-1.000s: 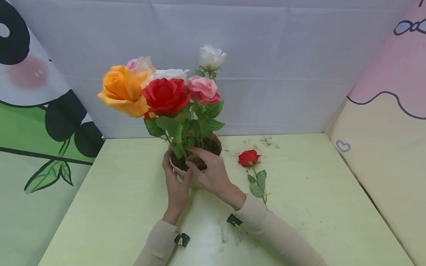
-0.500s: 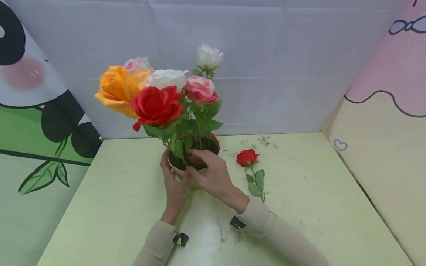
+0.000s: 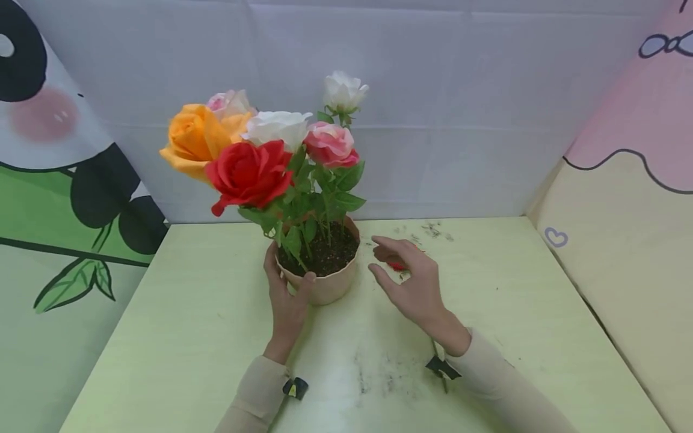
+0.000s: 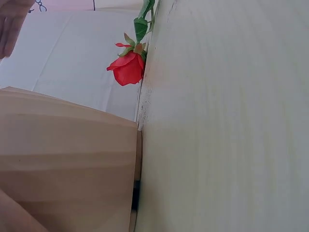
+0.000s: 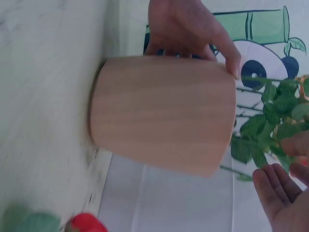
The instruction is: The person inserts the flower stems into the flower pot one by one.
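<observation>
The left hand (image 3: 287,310) holds the near left side of a pale flowerpot (image 3: 327,288), thumb at its rim. Dark soil (image 3: 332,249) fills the pot. Several artificial roses stand in it, among them a large red rose (image 3: 250,173) leaning left, an orange rose (image 3: 195,141), a white rose (image 3: 278,127) and a pink rose (image 3: 331,144). Right of the pot the right hand (image 3: 419,288) hovers with fingers apart and nothing in them. Beneath it lies a smaller red rose (image 4: 128,68), mostly hidden by the hand in the head view; its stem end (image 3: 445,383) shows near the sleeve.
The pot stands on a pale yellow-green table (image 3: 536,313). Specks of spilled soil (image 3: 433,230) lie near the back edge, with smudges (image 3: 390,382) at the front. A white cloth backdrop (image 3: 444,120) hangs behind; printed panels (image 3: 612,240) flank the table.
The large red rose has tilted left and down. The right hand has let go of its stem and moved right, over the loose red rose. The left hand stays on the pot.
</observation>
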Motion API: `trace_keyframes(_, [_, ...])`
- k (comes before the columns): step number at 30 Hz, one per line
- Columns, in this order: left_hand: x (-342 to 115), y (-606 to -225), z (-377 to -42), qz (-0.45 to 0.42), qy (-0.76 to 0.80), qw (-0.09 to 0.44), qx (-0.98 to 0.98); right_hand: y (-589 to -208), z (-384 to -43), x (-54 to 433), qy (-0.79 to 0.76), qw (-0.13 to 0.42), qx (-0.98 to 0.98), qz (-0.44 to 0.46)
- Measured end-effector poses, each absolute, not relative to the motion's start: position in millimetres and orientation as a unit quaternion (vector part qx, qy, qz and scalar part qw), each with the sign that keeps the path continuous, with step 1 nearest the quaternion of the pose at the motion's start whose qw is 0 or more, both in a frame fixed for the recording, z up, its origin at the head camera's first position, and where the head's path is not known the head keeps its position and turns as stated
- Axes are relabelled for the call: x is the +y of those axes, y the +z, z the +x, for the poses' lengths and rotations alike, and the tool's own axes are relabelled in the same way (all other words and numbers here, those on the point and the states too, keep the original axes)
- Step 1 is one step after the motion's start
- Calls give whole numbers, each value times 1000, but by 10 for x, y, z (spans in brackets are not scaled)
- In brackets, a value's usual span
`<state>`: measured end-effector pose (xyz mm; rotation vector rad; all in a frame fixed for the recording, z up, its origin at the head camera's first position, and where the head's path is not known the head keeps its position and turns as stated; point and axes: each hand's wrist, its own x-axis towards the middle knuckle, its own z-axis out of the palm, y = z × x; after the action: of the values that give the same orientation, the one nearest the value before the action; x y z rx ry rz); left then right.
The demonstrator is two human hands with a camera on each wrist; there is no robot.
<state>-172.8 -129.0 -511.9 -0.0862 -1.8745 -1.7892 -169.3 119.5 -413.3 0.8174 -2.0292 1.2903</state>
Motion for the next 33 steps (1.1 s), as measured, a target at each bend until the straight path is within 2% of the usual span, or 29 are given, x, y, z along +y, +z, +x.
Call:
trace_keyframes(9, [-1294, -5055, -1680, -26, -669, 256, -697, -4258, -1509, 1887, 458, 297, -795, 266])
trace_keyframes(13, [-1317, -5114, -1705, -30, -663, 267, -699, -4334, -1403, 2126, 457, 289, -809, 232])
trace_keyframes(22, [-1398, -5263, -1766, -36, -670, 269, -691, -4376, -1310, 2270, 455, 252, -834, 183])
trace_keyframes(25, [-1440, -5394, -1832, -33, -666, 268, -696, -4398, -1288, 2255, 430, 205, -867, 148])
trace_keyframes(31, [-1485, -5641, -1976, -37, -671, 261, -693, -4531, -1258, 2275, 379, 61, -919, 84])
trace_keyframes(33, [-1439, -5514, -1919, -34, -674, 254, -693, -4586, -1243, 2286, 371, 35, -924, 79])
